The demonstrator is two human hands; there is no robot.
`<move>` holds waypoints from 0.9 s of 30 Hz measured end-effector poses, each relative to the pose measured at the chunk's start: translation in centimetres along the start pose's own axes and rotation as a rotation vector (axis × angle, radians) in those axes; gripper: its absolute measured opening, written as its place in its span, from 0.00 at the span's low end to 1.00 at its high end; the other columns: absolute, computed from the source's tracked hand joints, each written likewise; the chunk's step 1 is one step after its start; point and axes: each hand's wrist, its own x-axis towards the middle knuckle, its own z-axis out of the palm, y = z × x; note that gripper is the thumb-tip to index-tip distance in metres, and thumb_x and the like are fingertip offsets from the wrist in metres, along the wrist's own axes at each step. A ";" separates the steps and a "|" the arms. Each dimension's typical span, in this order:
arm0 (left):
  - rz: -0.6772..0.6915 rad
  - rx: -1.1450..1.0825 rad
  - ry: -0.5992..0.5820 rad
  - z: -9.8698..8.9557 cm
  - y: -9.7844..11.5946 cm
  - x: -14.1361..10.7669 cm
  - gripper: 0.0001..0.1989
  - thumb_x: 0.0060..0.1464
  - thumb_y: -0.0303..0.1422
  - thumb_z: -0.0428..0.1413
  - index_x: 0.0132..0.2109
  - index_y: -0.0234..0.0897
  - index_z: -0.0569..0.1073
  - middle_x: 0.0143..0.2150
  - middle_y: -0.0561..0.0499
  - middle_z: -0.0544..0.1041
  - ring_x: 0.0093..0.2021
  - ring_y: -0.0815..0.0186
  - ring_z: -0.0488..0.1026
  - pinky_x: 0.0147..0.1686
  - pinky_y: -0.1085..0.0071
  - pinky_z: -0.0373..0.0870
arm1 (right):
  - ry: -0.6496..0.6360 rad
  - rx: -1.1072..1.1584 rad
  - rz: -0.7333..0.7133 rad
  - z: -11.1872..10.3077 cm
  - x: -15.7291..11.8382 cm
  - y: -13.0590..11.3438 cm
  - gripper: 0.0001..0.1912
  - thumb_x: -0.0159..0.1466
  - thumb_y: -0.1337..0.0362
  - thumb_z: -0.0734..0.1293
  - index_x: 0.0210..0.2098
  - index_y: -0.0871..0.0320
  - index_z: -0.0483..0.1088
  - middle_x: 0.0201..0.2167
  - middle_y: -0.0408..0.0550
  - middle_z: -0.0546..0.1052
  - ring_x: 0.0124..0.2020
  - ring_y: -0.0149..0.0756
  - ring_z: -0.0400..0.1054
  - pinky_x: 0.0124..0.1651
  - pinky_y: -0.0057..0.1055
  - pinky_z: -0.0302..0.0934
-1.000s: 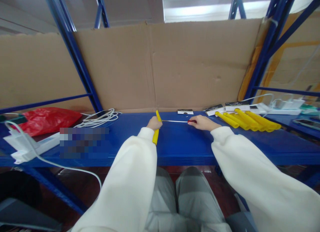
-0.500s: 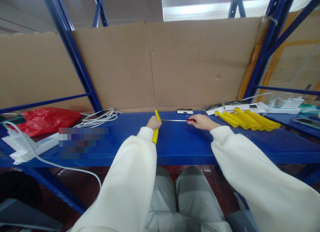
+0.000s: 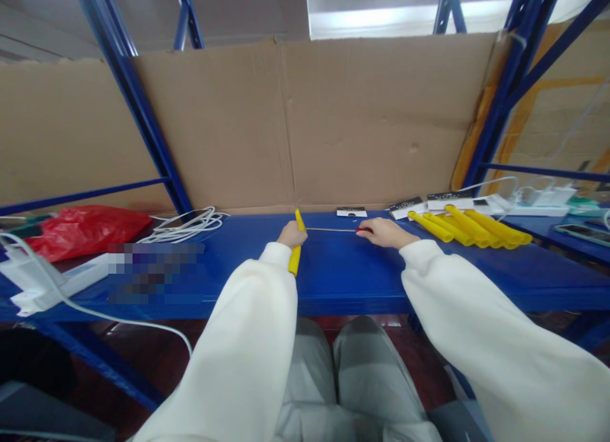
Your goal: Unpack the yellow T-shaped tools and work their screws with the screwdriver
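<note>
My left hand (image 3: 291, 235) is closed around a yellow tube (image 3: 295, 261), which stands out above and below the fist. My right hand (image 3: 382, 232) grips the red handle of a screwdriver (image 3: 333, 230). Its thin metal shaft runs level to the left, and its end meets the side of the yellow tube at my left hand. Whether the tip is inside the tube cannot be made out. Both hands are over the blue table (image 3: 352, 270).
Several yellow tubes (image 3: 471, 229) lie at the right beside black-and-white cards (image 3: 407, 207). Another card (image 3: 351, 211) lies at the back. A red bag (image 3: 90, 229), coiled white cable (image 3: 190, 225) and white power strip (image 3: 86, 274) are at left. Cardboard (image 3: 333, 124) stands behind.
The view has shifted very slightly. Both hands keep their hold, with no clear movement of the tube or screwdriver.
</note>
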 end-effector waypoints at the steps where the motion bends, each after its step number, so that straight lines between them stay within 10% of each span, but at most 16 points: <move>1: -0.001 0.007 0.001 0.0 0.0 0.0 0.12 0.55 0.19 0.52 0.43 0.23 0.78 0.40 0.36 0.82 0.35 0.63 0.80 0.26 0.76 0.67 | -0.007 0.010 0.004 -0.1 0.0 -0.1 0.13 0.70 0.60 0.60 0.42 0.56 0.74 0.42 0.54 0.81 0.43 0.43 0.75 0.41 0.31 0.61; 27: 0.005 0.040 -0.004 0.2 0.0 0.1 0.15 0.52 0.19 0.54 0.48 0.22 0.77 0.44 0.34 0.82 0.42 0.58 0.80 0.33 0.73 0.71 | 0.019 -0.001 0.072 0.0 -0.3 -0.2 0.09 0.66 0.60 0.65 0.44 0.56 0.70 0.36 0.50 0.80 0.34 0.40 0.74 0.36 0.29 0.59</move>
